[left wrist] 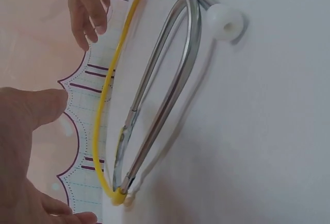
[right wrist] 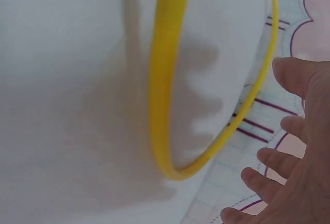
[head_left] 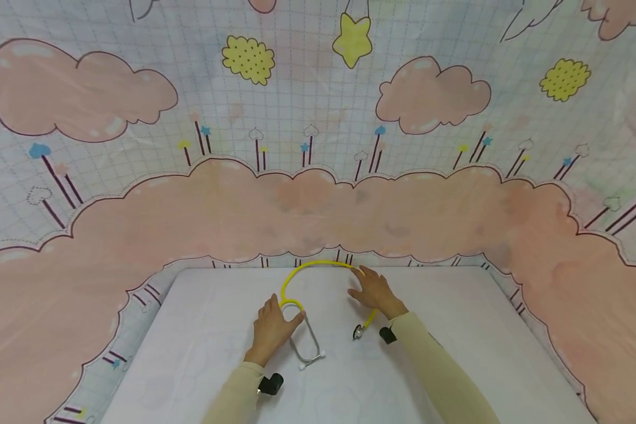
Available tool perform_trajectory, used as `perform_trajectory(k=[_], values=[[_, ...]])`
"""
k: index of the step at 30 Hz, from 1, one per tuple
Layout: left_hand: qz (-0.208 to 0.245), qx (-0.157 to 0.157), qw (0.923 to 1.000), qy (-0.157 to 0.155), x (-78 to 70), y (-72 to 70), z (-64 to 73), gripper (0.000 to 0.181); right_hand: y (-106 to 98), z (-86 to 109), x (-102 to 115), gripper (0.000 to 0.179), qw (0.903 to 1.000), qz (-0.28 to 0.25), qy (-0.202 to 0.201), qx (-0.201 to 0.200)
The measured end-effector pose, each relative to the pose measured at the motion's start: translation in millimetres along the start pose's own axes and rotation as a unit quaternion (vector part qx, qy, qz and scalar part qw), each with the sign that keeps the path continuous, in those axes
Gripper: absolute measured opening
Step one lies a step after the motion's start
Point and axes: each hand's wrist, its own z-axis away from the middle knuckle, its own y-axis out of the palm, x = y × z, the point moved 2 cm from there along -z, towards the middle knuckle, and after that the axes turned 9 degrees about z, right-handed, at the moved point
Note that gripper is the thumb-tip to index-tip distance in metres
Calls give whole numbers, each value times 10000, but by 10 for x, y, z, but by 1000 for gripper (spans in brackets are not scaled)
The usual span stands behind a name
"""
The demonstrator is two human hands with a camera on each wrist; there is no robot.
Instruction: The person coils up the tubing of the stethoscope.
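In the left wrist view, see a gap between the left thumb (left wrist: 49, 105) and the steel arms (left wrist: 170, 87), and the hole in one white ear tip (left wrist: 225, 23); in the head view, find thumb and arms overlapping. Only in the head view, see the whole chestpiece (head_left: 357, 332).

Find the stethoscope (head_left: 295, 302) on the far part of the white surface (head_left: 514, 347), roughly midway between left and right edges. Follow its long axis from the ear tips, pointing away from the far edge, off and slightly left to the yoke; then trace the yellow tube (head_left: 318, 262) arching rightward along the far edge and doubling back to the chestpiece. Cannot tell whether the arch touches that edge.

See the left hand (head_left: 271, 331) beside the arms, empty, thumb wide of the fingers. Farther off, see the right hand (head_left: 377, 294) at the tube's right bend, gripping nothing, fingers spread toward the far left corner. Cannot tell whether touching the tube. Beyond, see a cloud-printed backdrop (head_left: 339, 218).
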Motion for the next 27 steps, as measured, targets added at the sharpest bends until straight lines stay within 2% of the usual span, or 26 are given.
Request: perform_trajectory(k=[6,17,21,27], values=[[51,-46,9997,-244,31,-1,16,90,103,-25,-143,64,9996,-14,265,-73],[123,60,9994,-332,145,16,4,74,256,-34,-330,57,9977,-317,580,-135],[105,110,9986,-510,153,17,-10,73,290,-33,-356,55,9979,-288,539,-234],[314,-11,9981,-529,166,-3,-23,65,284,-1,-359,60,9968,-468,470,-440]])
